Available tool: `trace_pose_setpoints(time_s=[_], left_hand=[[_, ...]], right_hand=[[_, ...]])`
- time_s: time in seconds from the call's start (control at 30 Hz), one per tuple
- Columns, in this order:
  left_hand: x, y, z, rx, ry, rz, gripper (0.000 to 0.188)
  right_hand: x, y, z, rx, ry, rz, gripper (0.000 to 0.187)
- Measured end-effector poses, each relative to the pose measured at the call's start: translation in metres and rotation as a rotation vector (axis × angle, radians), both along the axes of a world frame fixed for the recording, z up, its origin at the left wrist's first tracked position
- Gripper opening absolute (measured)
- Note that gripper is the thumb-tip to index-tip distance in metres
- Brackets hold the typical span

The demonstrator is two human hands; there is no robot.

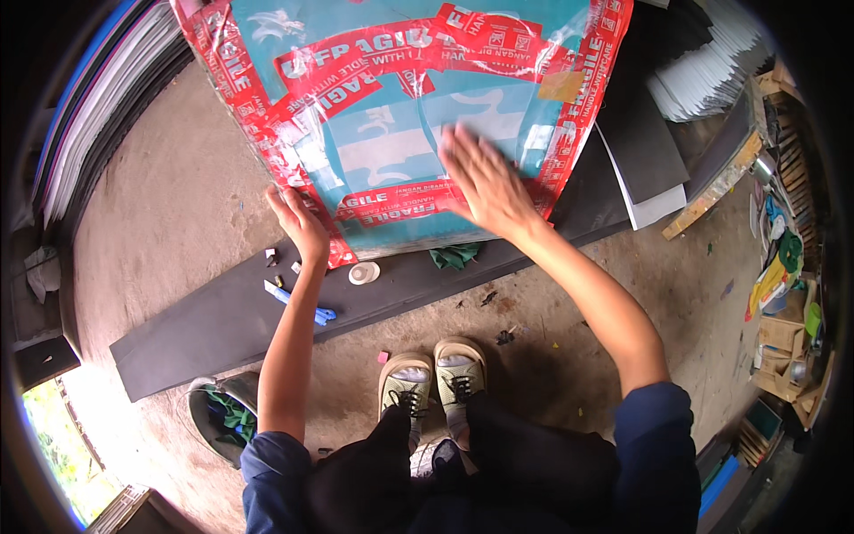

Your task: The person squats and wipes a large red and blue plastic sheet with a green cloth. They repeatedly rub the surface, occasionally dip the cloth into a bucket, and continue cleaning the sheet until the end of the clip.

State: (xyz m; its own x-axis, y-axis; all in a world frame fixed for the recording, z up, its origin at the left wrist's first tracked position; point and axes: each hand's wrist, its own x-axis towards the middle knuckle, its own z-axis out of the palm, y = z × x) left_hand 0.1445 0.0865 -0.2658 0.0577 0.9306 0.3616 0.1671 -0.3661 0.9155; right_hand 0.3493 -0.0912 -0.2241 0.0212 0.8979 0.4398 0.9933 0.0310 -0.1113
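Observation:
A large flat package [382, 147], teal and white under clear plastic, is bordered and crossed with red printed tape. My left hand [300, 227] holds its near left edge, fingers on top of the red tape. My right hand [487, 182] lies flat on the package's near right part, fingers stretched out and slightly blurred. Beneath the package is a long black sheet [205, 334]. On that sheet, by my left forearm, lies a blue-handled cutter [302, 303]. A small round whitish item [364, 273] and a dark green cloth scrap [455, 255] sit along the package's near edge.
A bucket [200, 414] with green scraps stands at the lower left. Stacked sheets [107, 107] rise at the far left, and white sheets [707, 80] lie at the far right. Wooden shelving [787, 329] with cloths lines the right. My sandalled feet [433, 378] are on the brown floor.

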Motion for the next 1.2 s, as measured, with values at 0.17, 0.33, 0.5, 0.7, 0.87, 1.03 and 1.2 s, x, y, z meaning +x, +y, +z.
trace_pose_setpoints(time_s=[0.17, 0.33, 0.5, 0.7, 0.87, 1.03, 1.2], left_hand=[[-0.001, 0.002, -0.004, -0.031, -0.032, -0.050, 0.031], [0.004, 0.002, 0.000, 0.007, -0.002, -0.022, 0.032], [0.003, 0.000, -0.002, -0.012, 0.008, -0.041, 0.033], [-0.002, 0.005, -0.007, 0.056, 0.065, -0.040, 0.035], [0.003, 0.003, -0.004, 0.059, 0.061, -0.044, 0.038], [-0.003, 0.006, -0.009, 0.060, 0.089, -0.040, 0.039], [0.001, 0.003, -0.003, 0.092, 0.083, -0.029, 0.040]], right_hand=[[0.031, 0.013, 0.021, -0.066, -0.403, 0.038, 0.073], [0.011, 0.047, 0.053, 0.181, -0.095, -0.188, 0.074], [0.024, -0.025, -0.007, -0.347, -0.488, 0.244, 0.082], [0.025, 0.037, 0.059, -0.164, -0.524, 0.156, 0.077], [0.014, -0.016, -0.004, -0.301, -0.571, 0.108, 0.081], [0.020, 0.037, 0.035, -0.100, -0.569, -0.009, 0.079], [-0.004, 0.026, 0.009, -0.181, -0.293, -0.006, 0.084]])
